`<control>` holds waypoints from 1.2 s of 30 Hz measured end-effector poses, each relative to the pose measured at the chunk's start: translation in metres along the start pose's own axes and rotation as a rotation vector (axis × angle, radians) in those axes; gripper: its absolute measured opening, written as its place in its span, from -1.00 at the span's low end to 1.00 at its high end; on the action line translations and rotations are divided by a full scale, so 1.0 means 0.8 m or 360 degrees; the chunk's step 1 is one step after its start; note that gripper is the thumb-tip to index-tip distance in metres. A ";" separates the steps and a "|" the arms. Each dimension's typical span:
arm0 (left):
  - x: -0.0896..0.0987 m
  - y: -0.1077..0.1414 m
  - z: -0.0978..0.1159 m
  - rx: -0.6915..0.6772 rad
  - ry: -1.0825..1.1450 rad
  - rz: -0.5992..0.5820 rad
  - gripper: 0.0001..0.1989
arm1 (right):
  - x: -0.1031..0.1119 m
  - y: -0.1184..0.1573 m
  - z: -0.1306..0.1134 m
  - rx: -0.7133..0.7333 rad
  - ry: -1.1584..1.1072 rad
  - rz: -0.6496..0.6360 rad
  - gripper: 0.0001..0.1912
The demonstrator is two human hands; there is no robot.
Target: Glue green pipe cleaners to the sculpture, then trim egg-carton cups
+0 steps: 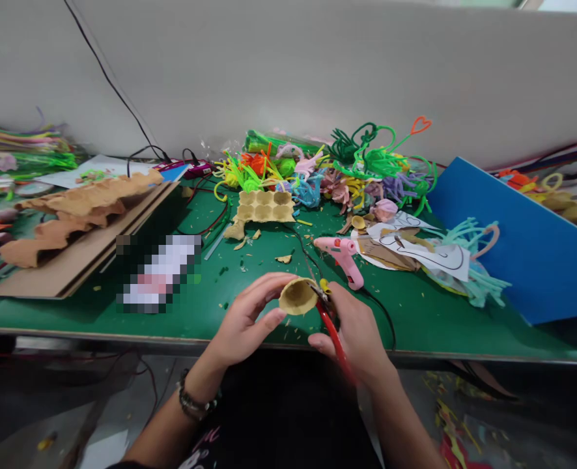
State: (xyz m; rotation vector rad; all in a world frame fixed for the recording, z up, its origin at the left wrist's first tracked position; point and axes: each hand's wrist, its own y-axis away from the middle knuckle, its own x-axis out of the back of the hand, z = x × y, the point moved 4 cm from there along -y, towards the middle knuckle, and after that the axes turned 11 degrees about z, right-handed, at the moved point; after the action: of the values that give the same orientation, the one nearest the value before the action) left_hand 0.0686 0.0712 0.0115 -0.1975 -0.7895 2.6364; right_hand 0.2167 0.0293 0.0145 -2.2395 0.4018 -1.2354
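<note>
Near the table's front edge, my left hand [254, 316] holds a tan egg-carton cup [298, 297] between thumb and fingers, its hollow facing up. My right hand [354, 326] is closed round a red-handled cutting tool [335, 335], whose metal jaws touch the cup's right rim. A small yellowish scrap [324, 285] shows beside the jaws. Behind my right hand lies a pink glue gun [343, 256]. Farther back is a tan egg-carton piece [267, 207] with several cups.
Bundles of coloured pipe cleaners [308, 172] line the back. Cardboard sheets [88, 244] and brown egg cartons [58, 231] lie left, beside a pixelated item [164, 267]. A blue board [508, 241] leans right, near paper cutouts [445, 255]. Carton scraps [283, 259] litter the green table [430, 326].
</note>
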 end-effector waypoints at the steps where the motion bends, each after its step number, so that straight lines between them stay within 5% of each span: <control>1: 0.000 0.001 0.001 -0.0006 0.0018 0.0000 -0.69 | 0.001 0.002 0.000 -0.0005 -0.0018 0.0000 -0.43; 21: 0.001 0.017 0.029 -0.0131 -0.0192 0.0061 -0.73 | 0.013 0.018 -0.021 0.0086 0.0049 -0.0010 -0.35; 36: -0.005 0.020 0.021 0.0003 -0.0008 -0.0028 -0.74 | 0.008 0.022 -0.016 -0.0023 -0.0158 0.0048 -0.34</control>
State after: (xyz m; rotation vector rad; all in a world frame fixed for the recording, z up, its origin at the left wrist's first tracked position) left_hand 0.0636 0.0488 0.0171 -0.1829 -0.7871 2.6222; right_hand 0.2092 0.0078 0.0135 -2.2876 0.4056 -1.1041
